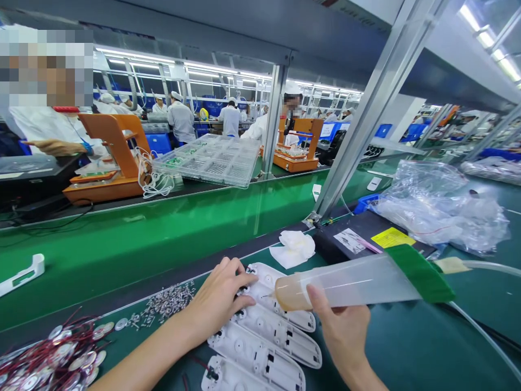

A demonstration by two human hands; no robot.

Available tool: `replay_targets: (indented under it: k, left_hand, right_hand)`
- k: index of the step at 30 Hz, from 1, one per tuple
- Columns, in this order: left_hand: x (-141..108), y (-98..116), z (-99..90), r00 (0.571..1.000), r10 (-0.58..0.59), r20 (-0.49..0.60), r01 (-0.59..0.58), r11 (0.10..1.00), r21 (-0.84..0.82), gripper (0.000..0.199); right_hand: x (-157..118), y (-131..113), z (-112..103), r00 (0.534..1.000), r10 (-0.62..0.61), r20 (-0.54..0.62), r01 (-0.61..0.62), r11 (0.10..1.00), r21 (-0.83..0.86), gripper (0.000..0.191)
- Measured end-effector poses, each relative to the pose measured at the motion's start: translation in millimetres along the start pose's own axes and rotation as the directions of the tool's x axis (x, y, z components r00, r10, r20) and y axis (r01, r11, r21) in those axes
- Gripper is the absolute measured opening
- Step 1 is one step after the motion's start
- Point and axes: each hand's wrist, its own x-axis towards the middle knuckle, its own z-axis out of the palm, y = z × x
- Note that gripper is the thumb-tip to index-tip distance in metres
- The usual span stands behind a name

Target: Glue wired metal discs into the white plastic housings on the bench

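Note:
Several white plastic housings [260, 347] lie side by side in a slanted row on the green bench, hollow side up. My left hand [222, 290] is at the upper left end of the row, thumb and fingers curled around the end of one housing, where small dark parts show. In my right hand [345, 331] is a large translucent glue syringe [358, 282] with amber residue at its front and a green wrap at its rear. It is tilted nearly level, its thin tip over the housing by my left fingers.
Small metal screws [166, 304] and round discs with red wires [61, 353] are heaped at the left. Crumpled tissue [295, 248], a black box [366, 236] and clear plastic bags [443, 212] lie beyond. A metal post [366, 108] rises behind the bench; a green conveyor [163, 233] runs past it.

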Motion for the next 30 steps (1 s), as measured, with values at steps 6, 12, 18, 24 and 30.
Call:
replay_targets:
  k: [6, 12, 18, 24, 30]
  left_hand:
    - [0.7, 1.1, 1.1, 1.000, 0.003, 0.012, -0.003, 1.000, -0.010, 0.034]
    - [-0.6, 0.9, 2.9, 1.000, 0.011, -0.024, -0.011, 1.000, 0.002, 0.034]
    - [-1.6, 0.9, 4.0, 0.999, 0.025, -0.031, -0.026, 1.000, -0.003, 0.034]
    - [-1.3, 0.6, 6.0, 0.998, 0.031, -0.056, -0.031, 1.000, -0.004, 0.035]
    - [-1.0, -1.7, 6.4, 0.999, 0.034, -0.024, -0.034, 0.999, -0.008, 0.033]
  right_hand:
    - [-4.3, 14.4, 4.3, 0.994, -0.110, 0.012, 0.111, 0.989, -0.096, 0.041]
    - [-0.5, 23.7, 3.3, 0.969, -0.245, 0.038, 0.248, 0.956, -0.154, 0.043]
    - [2.0, 20.6, 4.2, 0.961, -0.268, 0.063, 0.275, 0.947, -0.168, 0.041]
    - [1.5, 12.9, 3.6, 0.965, -0.246, 0.090, 0.258, 0.953, -0.158, 0.041]
    - [-4.4, 8.8, 2.7, 0.983, -0.173, 0.060, 0.181, 0.968, -0.173, 0.043]
